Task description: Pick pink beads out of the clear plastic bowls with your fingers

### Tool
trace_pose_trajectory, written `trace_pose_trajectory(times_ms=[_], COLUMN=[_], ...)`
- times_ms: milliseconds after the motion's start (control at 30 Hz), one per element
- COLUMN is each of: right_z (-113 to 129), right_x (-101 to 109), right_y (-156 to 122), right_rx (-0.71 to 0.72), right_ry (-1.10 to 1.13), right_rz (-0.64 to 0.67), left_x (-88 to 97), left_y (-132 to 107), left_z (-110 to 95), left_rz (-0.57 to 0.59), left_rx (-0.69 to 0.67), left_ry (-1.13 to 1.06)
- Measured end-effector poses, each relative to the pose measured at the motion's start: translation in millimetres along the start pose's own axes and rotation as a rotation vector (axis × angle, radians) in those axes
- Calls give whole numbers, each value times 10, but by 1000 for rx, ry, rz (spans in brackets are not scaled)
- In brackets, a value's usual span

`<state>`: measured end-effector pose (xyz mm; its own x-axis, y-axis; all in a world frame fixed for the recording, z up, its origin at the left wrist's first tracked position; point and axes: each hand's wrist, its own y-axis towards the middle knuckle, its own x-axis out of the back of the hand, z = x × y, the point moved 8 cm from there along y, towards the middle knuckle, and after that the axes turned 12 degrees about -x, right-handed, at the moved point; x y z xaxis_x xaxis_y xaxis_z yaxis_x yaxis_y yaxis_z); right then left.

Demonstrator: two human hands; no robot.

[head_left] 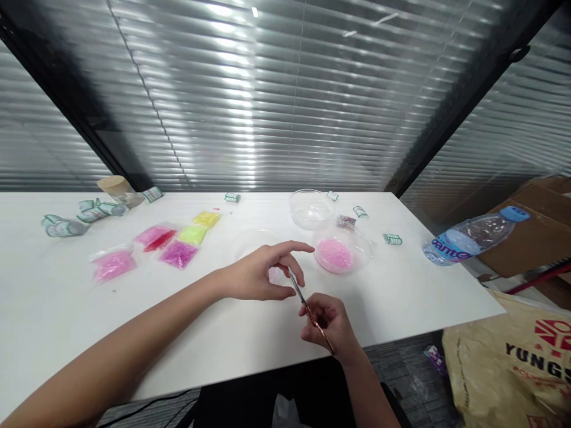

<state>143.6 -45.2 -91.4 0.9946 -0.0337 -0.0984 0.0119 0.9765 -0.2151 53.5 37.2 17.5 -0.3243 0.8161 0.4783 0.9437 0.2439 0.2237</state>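
Observation:
A slim pair of scissors with silvery blades and copper-coloured handles is in my right hand, fingers curled around the handles. The blades point up and left, toward my left hand. That hand hovers over the table with index finger stretched out and thumb apart; the blade tips lie close to its fingers, and I cannot tell whether they touch. Something small and pinkish shows behind its fingers, partly hidden. Beyond my hands stands a clear bowl of pink beads. A clear round dish is partly covered by my left hand.
Bead packets in pink, purple and yellow lie left. Another clear bowl stands behind. A wooden-lidded jar, curled green-white labels and a tilted water bottle are around. A printed bag sits beside the table.

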Motion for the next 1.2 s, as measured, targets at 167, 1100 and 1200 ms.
trace_pose_trajectory(times_ms=[167,1100,1200], right_z=[15,-10,-17], right_x=[144,645,650], right_y=[-25,-9,-9], right_rx=[45,42,39], right_ry=[172,517,523], right_rz=[-108,-469,-477], left_x=[318,190,168], left_y=[-38,-46,-43], left_z=[-28,522,514], left_rz=[-160,329,372], left_rx=[-39,279,297], left_ry=[53,925,962])
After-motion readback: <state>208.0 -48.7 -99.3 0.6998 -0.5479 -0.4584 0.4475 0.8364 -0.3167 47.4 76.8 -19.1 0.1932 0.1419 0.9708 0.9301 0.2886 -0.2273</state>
